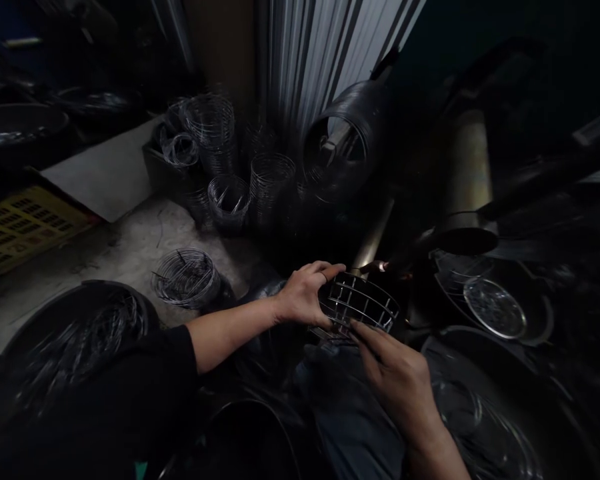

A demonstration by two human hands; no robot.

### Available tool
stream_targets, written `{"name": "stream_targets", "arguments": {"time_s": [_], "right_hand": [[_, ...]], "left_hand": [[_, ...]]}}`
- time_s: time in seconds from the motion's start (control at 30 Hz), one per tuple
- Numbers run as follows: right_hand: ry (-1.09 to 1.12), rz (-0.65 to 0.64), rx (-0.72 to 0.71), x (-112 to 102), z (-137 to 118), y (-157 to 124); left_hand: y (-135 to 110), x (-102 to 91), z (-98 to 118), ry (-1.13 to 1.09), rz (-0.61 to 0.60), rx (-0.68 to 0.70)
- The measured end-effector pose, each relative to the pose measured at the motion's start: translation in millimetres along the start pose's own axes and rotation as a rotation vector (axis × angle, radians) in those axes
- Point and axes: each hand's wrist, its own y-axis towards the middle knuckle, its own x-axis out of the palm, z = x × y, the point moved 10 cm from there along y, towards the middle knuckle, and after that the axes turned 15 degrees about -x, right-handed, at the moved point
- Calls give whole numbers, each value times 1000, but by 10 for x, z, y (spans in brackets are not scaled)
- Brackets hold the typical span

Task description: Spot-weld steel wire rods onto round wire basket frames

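My left hand [306, 293] grips the left rim of a round wire grille [361, 301], fingers curled over its edge. My right hand [396, 372] holds the near side of the same grille, fingertips pressed to the wire. The grille sits against a dark machine arm [433, 241], where a small glow shows at its tip [383, 267]. My knees in blue trousers lie below the grille.
Stacks of wire rings [215, 130] stand on the floor at the back, with a loose wire basket [187, 277] nearer. A black tub [67, 340] of wire pieces is at left. A large wire coil [343, 143], a yellow crate [17, 227] and dark basins [495, 307] surround me.
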Motion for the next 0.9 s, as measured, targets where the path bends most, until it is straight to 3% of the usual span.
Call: {"name": "stream_targets", "arguments": {"time_s": [0.23, 0.9], "right_hand": [[-75, 61, -66, -125, 128, 199], [-53, 66, 87, -119, 576, 336]], "left_hand": [[205, -59, 35, -61, 32, -14], [586, -34, 12, -121, -12, -69]]}}
